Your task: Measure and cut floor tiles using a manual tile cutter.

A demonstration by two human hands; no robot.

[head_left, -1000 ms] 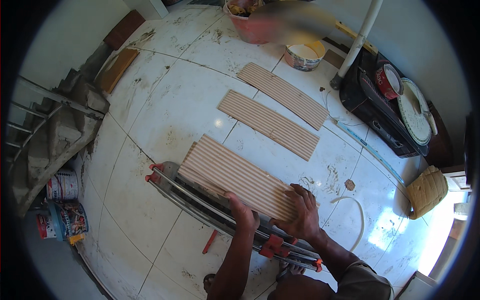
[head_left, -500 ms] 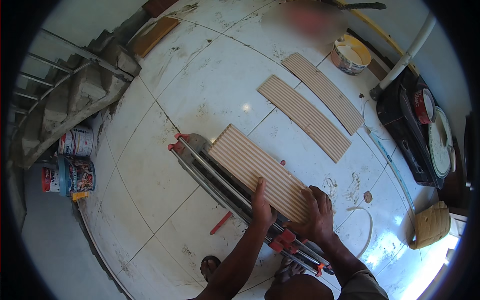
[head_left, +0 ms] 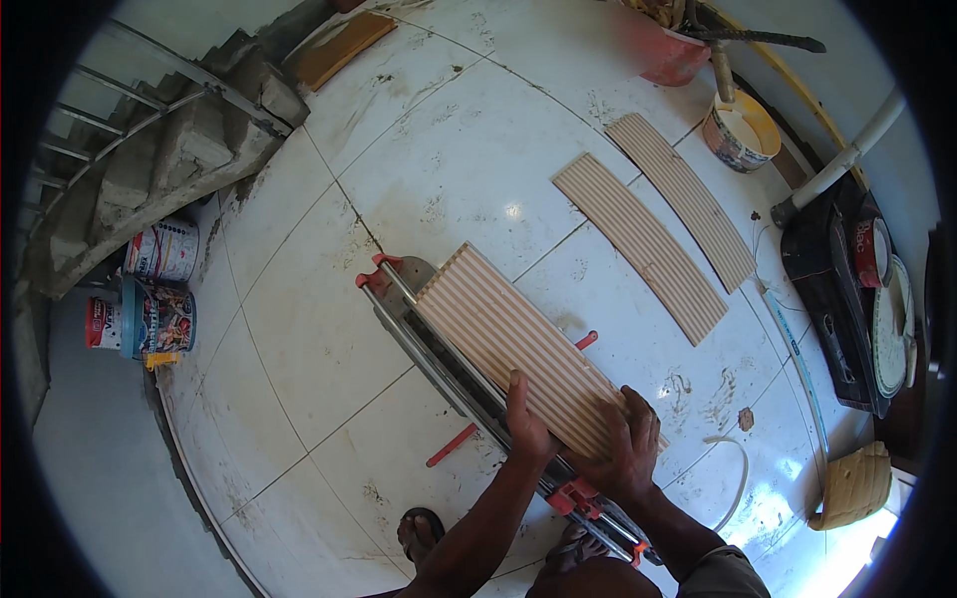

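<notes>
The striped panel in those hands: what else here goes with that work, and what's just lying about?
Seem to belong:
striped panel, in left hand and right hand
railed tool with red ends
two similar panels, probably

Likely just lying about:
brown board
white printed bucket
curved white strip

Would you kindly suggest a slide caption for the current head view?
Left hand and right hand hold a striped tile over a tile cutter, two more tiles on the floor.
</notes>
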